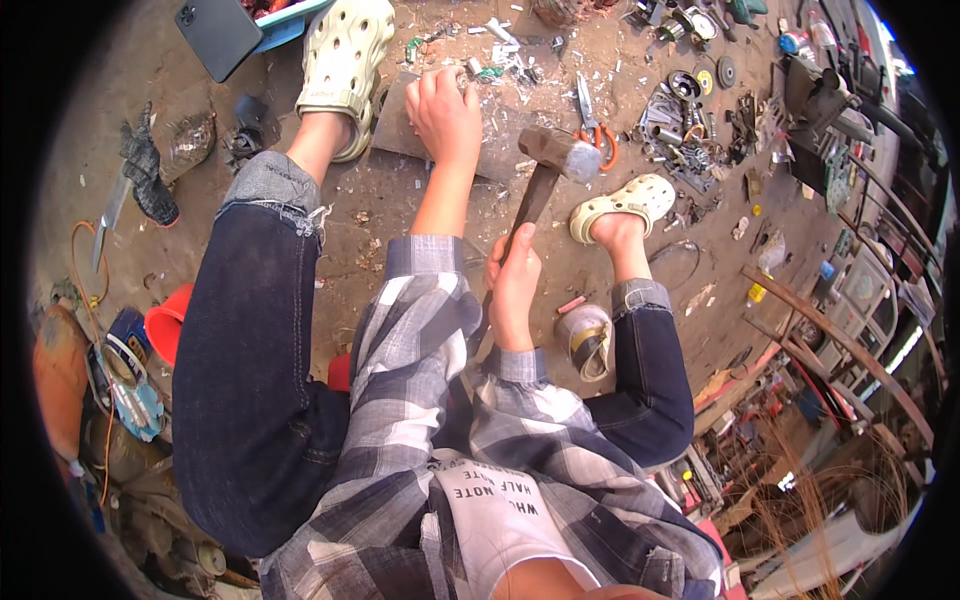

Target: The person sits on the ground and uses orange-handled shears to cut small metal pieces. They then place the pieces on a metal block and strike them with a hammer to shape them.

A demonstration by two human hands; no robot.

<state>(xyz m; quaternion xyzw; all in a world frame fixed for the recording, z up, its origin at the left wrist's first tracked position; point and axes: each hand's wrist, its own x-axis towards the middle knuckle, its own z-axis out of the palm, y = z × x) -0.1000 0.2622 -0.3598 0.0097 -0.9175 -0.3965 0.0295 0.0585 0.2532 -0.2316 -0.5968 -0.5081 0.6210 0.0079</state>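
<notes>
My right hand (515, 272) is wrapped round the handle of a sledgehammer (560, 153), whose blocky steel head is raised above the ground between my feet. Farther forward, my left hand (445, 112) rests with curled fingers at a flat grey slab (395, 130) on the ground. What those fingers hold is mostly hidden; a small grey metal piece (473, 67) shows beside the fingertips. White and green scraps (490, 73) lie scattered just past that hand. Orange-handled scissors (598, 135) lie to the right of the hammer head.
Pale clogs (345, 55) are on my feet. A phone (217, 35) leans by a blue tray (285, 22) at far left. A knife (108, 215) and grey glove (148, 165) lie left. Metal parts (680, 125) pile up at right, near curved bars (850, 345).
</notes>
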